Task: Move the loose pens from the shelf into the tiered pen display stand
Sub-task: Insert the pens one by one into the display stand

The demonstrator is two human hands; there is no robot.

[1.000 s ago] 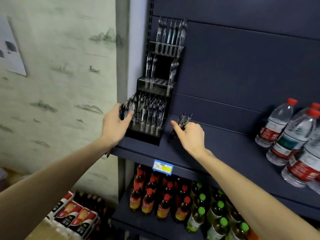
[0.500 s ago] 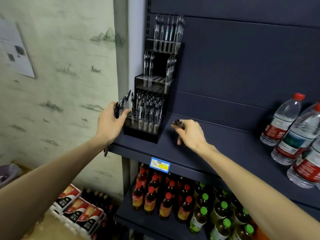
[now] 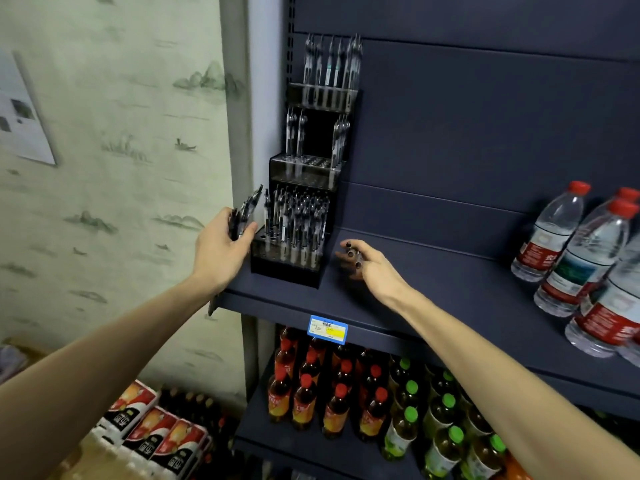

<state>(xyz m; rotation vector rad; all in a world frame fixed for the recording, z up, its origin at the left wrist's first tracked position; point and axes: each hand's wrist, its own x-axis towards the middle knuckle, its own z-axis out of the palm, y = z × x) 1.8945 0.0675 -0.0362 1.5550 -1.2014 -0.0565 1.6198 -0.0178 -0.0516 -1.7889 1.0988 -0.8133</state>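
Observation:
A black three-tier pen display stand (image 3: 304, 174) stands at the left end of the dark blue shelf (image 3: 433, 292). Its bottom tier is crowded with pens, the middle tier holds a few, the top tier holds a row. My left hand (image 3: 220, 251) grips a bunch of pens (image 3: 247, 211) just left of the stand's bottom tier. My right hand (image 3: 372, 263) is just right of the stand, over the shelf, fingers curled round a few dark pens (image 3: 353, 256) with their ends pointing toward me.
Water bottles with red caps (image 3: 581, 251) lie at the shelf's right end. A blue and yellow price tag (image 3: 327, 328) hangs on the shelf's front edge. Below stand red-capped and green-capped drink bottles (image 3: 346, 400). Drink cartons (image 3: 156, 434) sit on the floor, lower left.
My right hand has gathered the pens off the shelf and turned them end-on toward me. My left hand kept its bunch beside the stand. The camera shifted slightly.

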